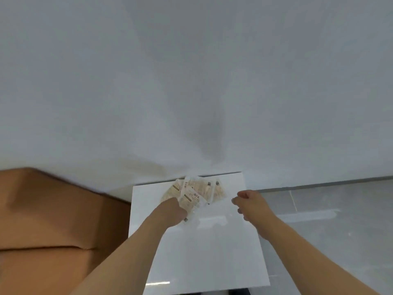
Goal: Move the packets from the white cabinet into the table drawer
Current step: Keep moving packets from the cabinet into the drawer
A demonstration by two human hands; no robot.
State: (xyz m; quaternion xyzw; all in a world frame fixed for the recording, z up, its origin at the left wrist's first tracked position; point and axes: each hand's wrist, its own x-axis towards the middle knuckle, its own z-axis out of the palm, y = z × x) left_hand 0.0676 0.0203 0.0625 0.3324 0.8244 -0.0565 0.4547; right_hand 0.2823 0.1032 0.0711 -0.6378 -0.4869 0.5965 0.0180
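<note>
Several clear packets with beige contents and printed labels lie in a loose pile at the far end of the white cabinet top, close to the wall. My left hand is closed on the near packets of the pile, one packet sticking up from my fingers. My right hand hovers just right of the pile with fingers loosely curled, holding nothing. The table drawer is not in view.
A white wall rises straight behind the cabinet. A brown wooden table surface lies to the left, butting against the cabinet's side. Grey tiled floor stretches to the right.
</note>
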